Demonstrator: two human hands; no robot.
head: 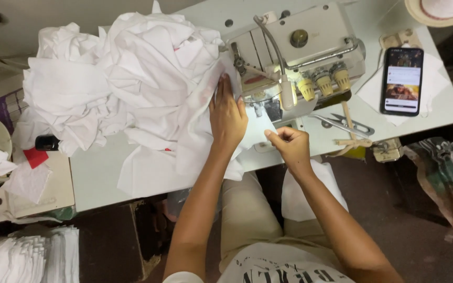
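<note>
White fabric everywhere here; the left hand [228, 116] lies flat with fingers stretched out, pressing the white cloth piece [254, 131] down right in front of the sewing machine [300, 52], while the right hand [291, 145] pinches that same piece's near edge between thumb and curled fingers. A big heap of white fabric [121, 78] sits just left of the hands on the table [95, 173]; scissors [344, 124] and a phone [402, 80] lie off to the right.

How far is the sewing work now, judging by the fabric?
Done: unclear; crumpled white fabric heap lies beside the grey sewing machine. In hand: left hand flattens a white piece at the needle; right hand pinches its edge. Left: stacked white pieces, apparently.
</note>
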